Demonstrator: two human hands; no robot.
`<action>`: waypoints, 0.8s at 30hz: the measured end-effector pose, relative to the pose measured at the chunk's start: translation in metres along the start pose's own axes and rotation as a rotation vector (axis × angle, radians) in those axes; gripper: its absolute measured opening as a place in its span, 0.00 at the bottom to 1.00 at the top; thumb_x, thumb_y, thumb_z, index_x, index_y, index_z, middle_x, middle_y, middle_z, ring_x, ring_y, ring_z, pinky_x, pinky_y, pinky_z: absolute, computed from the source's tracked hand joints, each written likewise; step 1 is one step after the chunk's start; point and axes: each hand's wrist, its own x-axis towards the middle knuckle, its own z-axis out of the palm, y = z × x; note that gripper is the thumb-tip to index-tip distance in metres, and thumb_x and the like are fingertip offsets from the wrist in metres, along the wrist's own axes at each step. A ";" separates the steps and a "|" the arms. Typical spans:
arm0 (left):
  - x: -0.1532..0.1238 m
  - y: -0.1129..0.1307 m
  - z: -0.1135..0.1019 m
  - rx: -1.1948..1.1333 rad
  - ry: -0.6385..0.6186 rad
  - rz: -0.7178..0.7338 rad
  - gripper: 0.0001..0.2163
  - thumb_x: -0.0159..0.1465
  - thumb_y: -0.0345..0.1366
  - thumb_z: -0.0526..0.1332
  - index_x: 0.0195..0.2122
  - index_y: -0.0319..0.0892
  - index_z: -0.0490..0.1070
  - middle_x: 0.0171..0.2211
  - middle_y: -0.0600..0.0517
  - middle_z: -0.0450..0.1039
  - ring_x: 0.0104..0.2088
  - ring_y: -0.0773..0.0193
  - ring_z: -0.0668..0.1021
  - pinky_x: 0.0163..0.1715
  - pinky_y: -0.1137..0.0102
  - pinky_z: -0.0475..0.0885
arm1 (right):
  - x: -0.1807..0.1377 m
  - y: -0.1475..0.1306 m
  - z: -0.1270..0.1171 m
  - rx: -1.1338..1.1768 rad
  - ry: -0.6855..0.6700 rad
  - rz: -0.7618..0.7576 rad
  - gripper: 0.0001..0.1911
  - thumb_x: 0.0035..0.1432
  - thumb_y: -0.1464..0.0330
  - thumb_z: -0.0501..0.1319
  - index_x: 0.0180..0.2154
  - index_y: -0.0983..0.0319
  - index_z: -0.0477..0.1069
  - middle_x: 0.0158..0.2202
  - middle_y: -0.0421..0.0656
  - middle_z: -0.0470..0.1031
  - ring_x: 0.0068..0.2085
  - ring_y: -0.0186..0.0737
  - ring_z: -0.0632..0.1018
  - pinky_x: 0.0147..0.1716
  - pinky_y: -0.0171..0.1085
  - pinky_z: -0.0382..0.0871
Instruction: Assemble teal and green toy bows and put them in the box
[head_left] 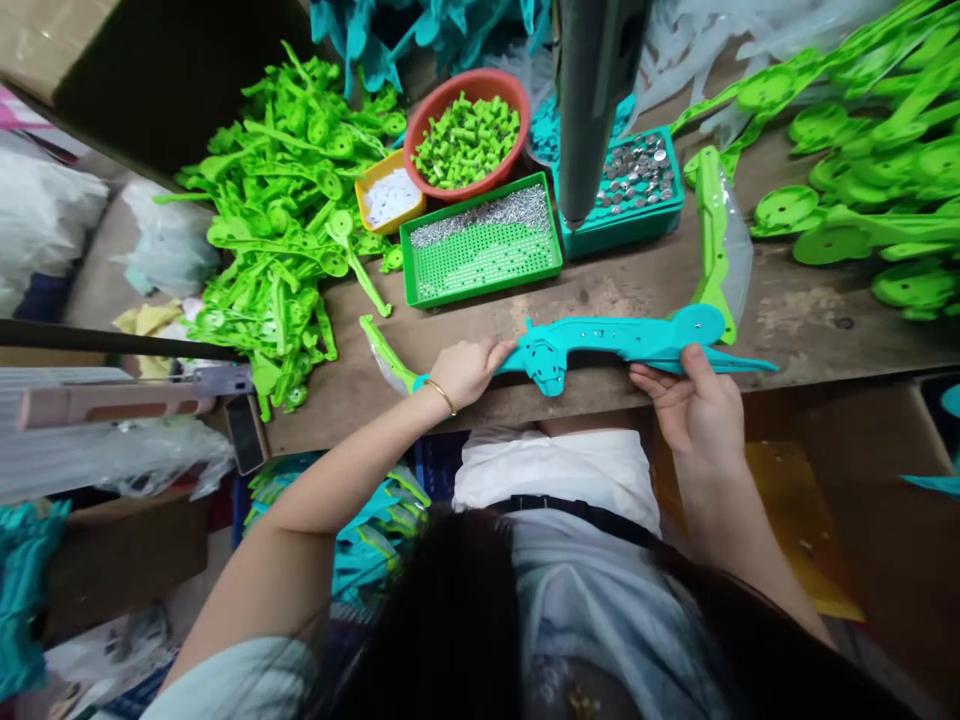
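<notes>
Bench [637,285]: wood; bulk sat outboard, small-part containers along the back, I'd guess for easy reach.
Green piles: loose limbs heaped left [285,230] and right [885,190]; too tangled for me to count.
Turquoise piece [600,340]: lengthwise over the near bench edge, between both hands, green limbs [712,240] at its ends; held wide, probably for balance. Underside hidden; couldn't tell if it touched wood.
Dark post [592,100]: top cut off; blocked my view of part of the teal box.
Green tray [487,262]: metal bits bunched at the far side, too small to identify.
Red bowl [469,82]: green pegs.
Teal box [626,230]: metal discs.
Right hand [701,395]: pinching the turquoise edge by the round hub, thumb above; fingertips partly hidden.
Left hand [465,375]: wrapped round the narrow section, masking it.
Yellow tub [394,227]: white bits, shape unclear.
</notes>
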 end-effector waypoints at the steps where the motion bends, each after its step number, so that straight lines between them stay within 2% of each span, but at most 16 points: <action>1: 0.000 0.001 -0.001 0.003 0.008 -0.007 0.32 0.69 0.56 0.34 0.37 0.42 0.74 0.36 0.45 0.79 0.38 0.53 0.80 0.33 0.67 0.66 | -0.002 0.002 0.002 -0.010 -0.010 0.006 0.26 0.39 0.53 0.73 0.34 0.63 0.70 0.28 0.40 0.80 0.27 0.38 0.82 0.29 0.34 0.80; 3: 0.000 0.005 -0.005 0.003 0.016 -0.008 0.34 0.68 0.58 0.32 0.37 0.42 0.74 0.37 0.44 0.79 0.39 0.52 0.80 0.33 0.67 0.66 | -0.009 0.011 0.009 -0.082 -0.081 0.086 0.29 0.39 0.49 0.72 0.35 0.62 0.68 0.31 0.43 0.81 0.29 0.39 0.82 0.30 0.35 0.80; 5: -0.001 0.009 -0.007 0.001 0.024 0.000 0.35 0.68 0.59 0.32 0.37 0.42 0.75 0.37 0.44 0.79 0.39 0.52 0.80 0.33 0.67 0.67 | -0.019 0.023 0.022 -0.210 -0.218 0.219 0.32 0.38 0.46 0.70 0.36 0.62 0.67 0.32 0.45 0.81 0.30 0.40 0.82 0.29 0.36 0.80; 7: -0.001 0.015 -0.007 -0.003 0.032 0.007 0.35 0.68 0.59 0.33 0.38 0.42 0.75 0.37 0.44 0.79 0.39 0.52 0.80 0.33 0.67 0.67 | -0.028 0.037 0.037 -0.352 -0.345 0.296 0.32 0.40 0.44 0.68 0.35 0.62 0.66 0.28 0.43 0.79 0.25 0.38 0.80 0.24 0.35 0.78; 8: -0.001 0.018 -0.007 -0.007 0.033 0.007 0.35 0.68 0.59 0.34 0.38 0.42 0.75 0.37 0.44 0.79 0.39 0.53 0.80 0.33 0.68 0.67 | -0.031 0.043 0.044 -0.407 -0.371 0.285 0.30 0.42 0.44 0.67 0.34 0.61 0.65 0.24 0.40 0.77 0.21 0.35 0.78 0.19 0.32 0.74; 10: 0.000 0.022 -0.008 -0.026 0.031 0.018 0.33 0.69 0.58 0.36 0.39 0.42 0.75 0.37 0.44 0.79 0.38 0.54 0.80 0.33 0.68 0.66 | -0.036 0.052 0.055 -0.469 -0.371 0.195 0.27 0.48 0.44 0.63 0.30 0.61 0.64 0.17 0.34 0.70 0.14 0.28 0.68 0.11 0.27 0.62; 12: -0.001 0.021 -0.012 -0.062 0.029 0.074 0.30 0.71 0.53 0.38 0.39 0.41 0.75 0.37 0.44 0.79 0.38 0.56 0.80 0.35 0.69 0.66 | -0.037 0.056 0.062 -0.467 -0.353 0.099 0.25 0.52 0.46 0.62 0.28 0.60 0.62 0.13 0.32 0.64 0.12 0.25 0.61 0.09 0.26 0.53; 15: -0.009 0.007 -0.019 -0.098 0.028 0.170 0.27 0.73 0.47 0.39 0.40 0.39 0.75 0.37 0.45 0.79 0.38 0.59 0.80 0.36 0.70 0.65 | -0.034 0.053 0.062 -0.425 -0.338 0.072 0.24 0.51 0.47 0.64 0.27 0.60 0.60 0.13 0.31 0.63 0.12 0.24 0.59 0.09 0.26 0.50; 18: -0.020 -0.009 -0.021 -0.029 0.013 0.111 0.29 0.72 0.50 0.38 0.39 0.40 0.77 0.34 0.44 0.79 0.37 0.57 0.80 0.34 0.69 0.65 | -0.029 0.045 0.059 -0.391 -0.309 0.106 0.25 0.49 0.46 0.65 0.26 0.59 0.59 0.12 0.31 0.62 0.11 0.24 0.57 0.08 0.26 0.47; 21: -0.025 -0.015 -0.018 0.014 0.020 0.022 0.33 0.70 0.54 0.36 0.37 0.40 0.79 0.34 0.42 0.79 0.37 0.55 0.80 0.33 0.69 0.65 | -0.029 0.042 0.055 -0.334 -0.296 0.117 0.27 0.45 0.45 0.66 0.25 0.60 0.60 0.13 0.32 0.63 0.12 0.24 0.59 0.08 0.26 0.49; 24: -0.022 -0.012 -0.015 -0.008 0.024 0.019 0.33 0.70 0.55 0.37 0.41 0.42 0.79 0.36 0.42 0.79 0.38 0.55 0.80 0.33 0.69 0.66 | -0.046 0.054 0.059 -0.262 -0.367 0.287 0.32 0.38 0.39 0.65 0.29 0.61 0.64 0.18 0.36 0.71 0.16 0.28 0.68 0.12 0.28 0.63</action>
